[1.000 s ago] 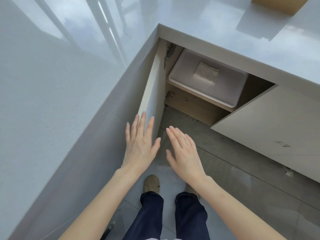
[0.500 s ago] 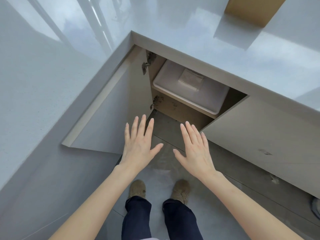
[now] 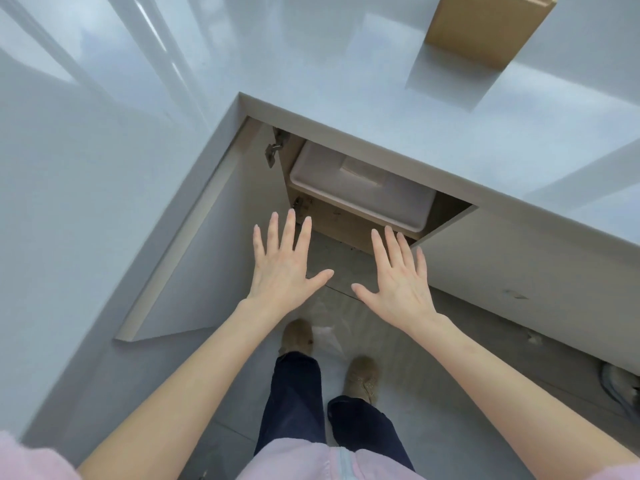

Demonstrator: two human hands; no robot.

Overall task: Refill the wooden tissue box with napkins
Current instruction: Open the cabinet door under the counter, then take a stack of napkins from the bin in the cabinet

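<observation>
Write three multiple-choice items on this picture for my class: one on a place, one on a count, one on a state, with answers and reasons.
1. Where is the wooden box?
A. on the countertop
B. on the floor
C. inside the cabinet

2. How many cabinet doors stand open?
A. none
B. one
C. two

3. What are the hands doing?
A. gripping napkins
B. spread open, empty
C. clenched

Answers:
1 A, it stands on the countertop.
2 B, only the left door is swung out, showing a white lidded bin.
3 B, the left hand and right hand hold nothing.
</observation>
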